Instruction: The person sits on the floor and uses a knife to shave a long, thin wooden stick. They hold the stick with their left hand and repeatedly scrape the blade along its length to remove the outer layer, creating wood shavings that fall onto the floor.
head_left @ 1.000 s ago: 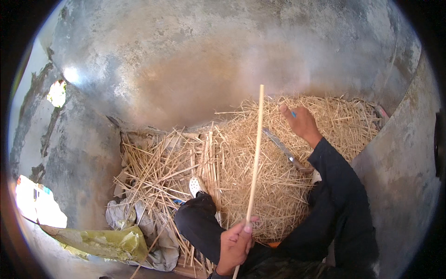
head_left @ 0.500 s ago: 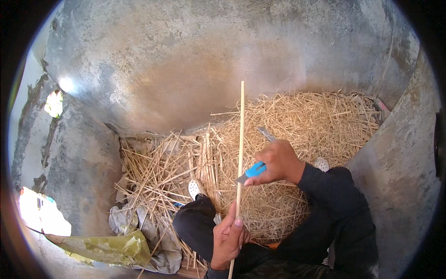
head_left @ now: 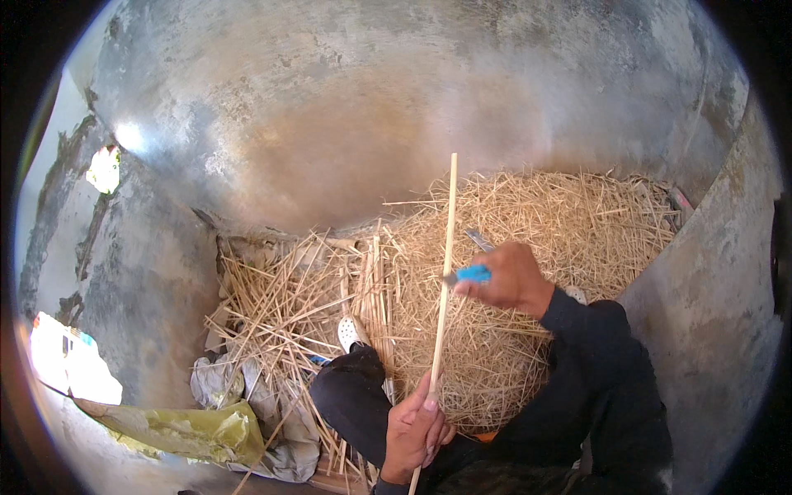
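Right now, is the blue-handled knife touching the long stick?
Touching. In the head view, the knife in the right hand meets the stick, with no visible gap.

A rough grey concrete floor (head_left: 346, 107) fills the upper part of the view, stained darker in patches and lit by soft daylight, with one bright glare spot at the upper left. On the right rises a bare cement wall (head_left: 709, 330), mottled and scuffed. At the left another weathered concrete face (head_left: 132, 280) shows cracks and a small bright hole. A big heap of pale straw shavings (head_left: 561, 223) lies in the corner, with longer split strips (head_left: 280, 305) spread beside it. Crumpled grey cloth (head_left: 247, 388) and a yellow-green plastic sack (head_left: 190, 429) lie at the lower left.
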{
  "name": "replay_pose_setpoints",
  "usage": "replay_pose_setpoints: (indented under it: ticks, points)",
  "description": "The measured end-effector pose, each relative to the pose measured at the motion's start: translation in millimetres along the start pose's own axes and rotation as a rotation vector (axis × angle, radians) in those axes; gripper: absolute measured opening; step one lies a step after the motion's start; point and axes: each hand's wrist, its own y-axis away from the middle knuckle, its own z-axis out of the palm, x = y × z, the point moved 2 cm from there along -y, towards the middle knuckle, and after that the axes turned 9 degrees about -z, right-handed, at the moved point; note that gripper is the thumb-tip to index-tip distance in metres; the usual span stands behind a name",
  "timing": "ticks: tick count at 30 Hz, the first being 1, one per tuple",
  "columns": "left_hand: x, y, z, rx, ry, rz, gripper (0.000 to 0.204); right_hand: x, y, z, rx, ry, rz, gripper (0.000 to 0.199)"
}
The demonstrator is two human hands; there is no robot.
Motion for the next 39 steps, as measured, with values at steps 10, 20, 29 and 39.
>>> replay_pose_setpoints:
  ticks: [10, 20, 29, 39]
  points:
    - [-11.4, 12.5, -0.6, -0.078, 0.099, -0.153, 0.049, 96.8, -19.3, -24.6, 0.035, 0.225, 0.329, 0.082]
    - [-10.9, -6.3, -31.3, 0.122, -0.082, 0.075, 0.045, 73.8, -5.9, -24.9, -0.049, -0.023, 0.449, 0.077]
    - [2.0, -13.6, -11.4, 0.249, -0.401, 0.095, 0.05, -8.3, 5.7, 3.6, -0.277, 0.057, 0.068, 0.074]
    - [3.9, -4.5, -8.4, 0.311, -0.703, 0.208, 0.046, -22.0, 4.7, 6.9, -0.219, -0.008, -0.061, 0.085]
